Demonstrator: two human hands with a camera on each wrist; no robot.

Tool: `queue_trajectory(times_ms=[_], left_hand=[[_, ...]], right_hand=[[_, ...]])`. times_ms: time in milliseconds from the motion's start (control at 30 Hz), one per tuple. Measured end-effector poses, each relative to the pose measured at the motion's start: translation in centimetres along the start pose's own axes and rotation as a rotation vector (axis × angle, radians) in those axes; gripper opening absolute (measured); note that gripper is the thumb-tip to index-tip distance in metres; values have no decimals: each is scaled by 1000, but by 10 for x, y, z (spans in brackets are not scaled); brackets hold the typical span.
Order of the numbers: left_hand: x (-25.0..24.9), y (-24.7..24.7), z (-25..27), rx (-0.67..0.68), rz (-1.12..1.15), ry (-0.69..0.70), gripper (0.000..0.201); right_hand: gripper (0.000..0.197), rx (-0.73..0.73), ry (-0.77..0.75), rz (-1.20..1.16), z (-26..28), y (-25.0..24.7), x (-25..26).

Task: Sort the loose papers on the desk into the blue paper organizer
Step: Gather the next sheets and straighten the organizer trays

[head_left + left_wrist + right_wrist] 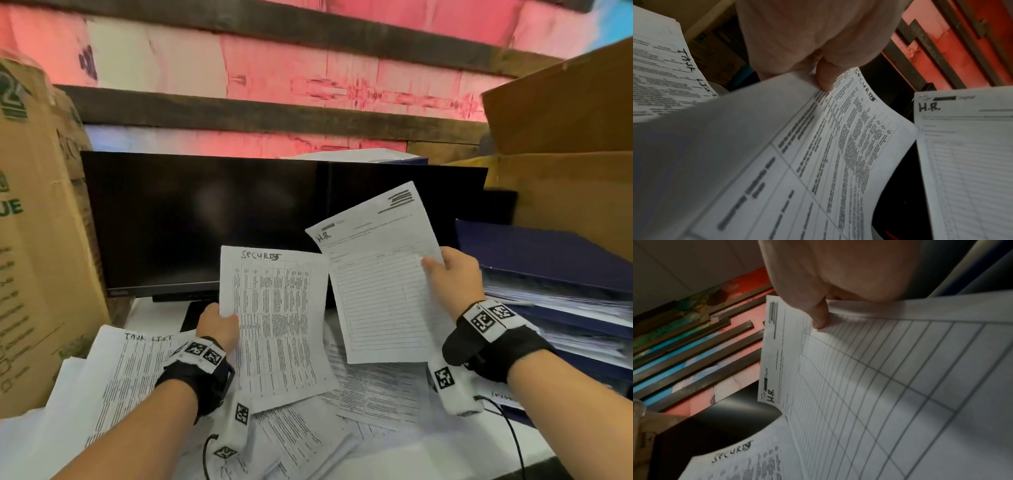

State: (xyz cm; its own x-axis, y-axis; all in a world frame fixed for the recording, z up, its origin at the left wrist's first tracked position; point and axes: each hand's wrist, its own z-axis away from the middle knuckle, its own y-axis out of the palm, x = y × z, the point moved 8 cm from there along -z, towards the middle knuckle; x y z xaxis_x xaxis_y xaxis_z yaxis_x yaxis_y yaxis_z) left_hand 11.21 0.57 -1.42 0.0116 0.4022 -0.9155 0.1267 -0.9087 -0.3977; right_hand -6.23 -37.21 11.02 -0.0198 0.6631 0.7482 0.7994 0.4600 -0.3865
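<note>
Loose printed papers (301,442) lie strewn nearest on the white table (445,455), one at the left headed "TASK LIST" (137,370). Above them the left hand (219,327) pinches the left edge of a dense tabular sheet marked "SECURITY" (277,325), thumb on the front, its grip closed on the paper. The right hand (452,279) is raised higher, thumb pressed on the face of a ruled form marked "H.R." (380,281), fingers behind its right edge. Both sheets are held upright, side by side, in front of a dark monitor (205,219). Blue folders (555,274) stacked with paper lie at the right.
</note>
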Motion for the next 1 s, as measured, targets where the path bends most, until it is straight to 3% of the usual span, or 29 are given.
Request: queue_trajectory(times_ms=[233, 500, 633, 767, 933, 1000], left_hand=[[2, -8, 4, -53, 97, 25, 22], [-13, 34, 25, 336, 106, 112, 24], [1, 67, 40, 528, 36, 117, 21], [4, 90, 54, 594, -4, 147, 20], [-14, 112, 85, 662, 179, 28, 16], [-20, 120, 91, 668, 172, 52, 17]], right_hand=[[19, -37, 42, -169, 9, -14, 10], [19, 257, 326, -158, 69, 20, -56], [18, 338, 362, -161, 94, 27, -75], [18, 394, 401, -224, 113, 21, -85], [15, 351, 430, -197, 117, -2, -109], [15, 352, 406, -144, 118, -12, -100]])
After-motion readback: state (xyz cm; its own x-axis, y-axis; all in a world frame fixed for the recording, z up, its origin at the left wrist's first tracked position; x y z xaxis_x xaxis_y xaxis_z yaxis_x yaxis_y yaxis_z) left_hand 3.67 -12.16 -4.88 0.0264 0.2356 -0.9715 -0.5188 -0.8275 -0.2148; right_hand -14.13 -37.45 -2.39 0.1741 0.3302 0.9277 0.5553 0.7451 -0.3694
